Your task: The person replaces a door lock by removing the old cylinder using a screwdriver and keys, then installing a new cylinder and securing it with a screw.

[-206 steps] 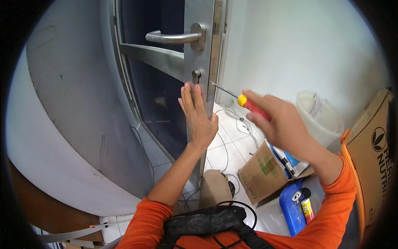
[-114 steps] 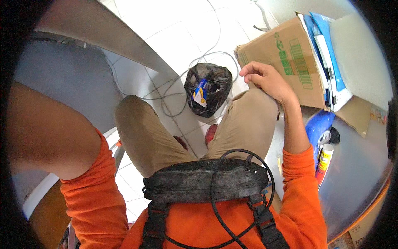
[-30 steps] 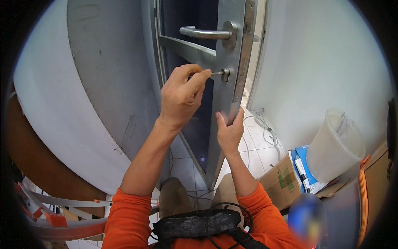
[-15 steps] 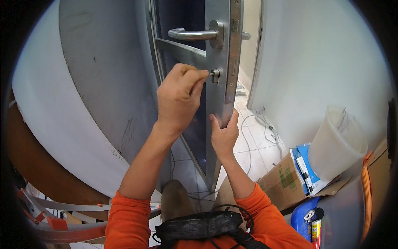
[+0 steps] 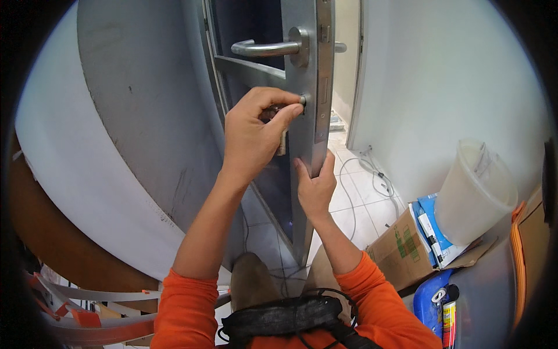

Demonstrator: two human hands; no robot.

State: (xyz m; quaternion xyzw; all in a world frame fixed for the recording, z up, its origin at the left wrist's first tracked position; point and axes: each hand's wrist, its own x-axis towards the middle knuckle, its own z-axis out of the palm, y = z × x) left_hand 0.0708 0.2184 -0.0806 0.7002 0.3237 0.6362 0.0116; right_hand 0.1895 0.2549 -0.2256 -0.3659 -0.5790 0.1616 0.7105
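My left hand (image 5: 253,136) is closed in a pinch on a key with a bunch of keys (image 5: 273,115) dangling from it, at the lock cylinder (image 5: 303,100) in the grey metal door (image 5: 303,215), mostly hiding the cylinder. My right hand (image 5: 315,189) grips the door's edge lower down, thumb on the near face. Above the lock is a steel lever handle (image 5: 261,48); a latch plate (image 5: 321,99) runs along the door edge.
At right, a pale plastic bin (image 5: 471,192) stands on folders by a cardboard box (image 5: 398,247), near a blue plastic item (image 5: 427,299). Cables (image 5: 372,180) lie on the tiled floor. A grey wall panel (image 5: 133,116) curves along the left, above orange-trimmed metal strips (image 5: 87,320).
The screwdriver seen earlier has left my right hand, which now holds the door. Over the last second my left hand has moved closer to the cylinder, turning so the dangling keys show.
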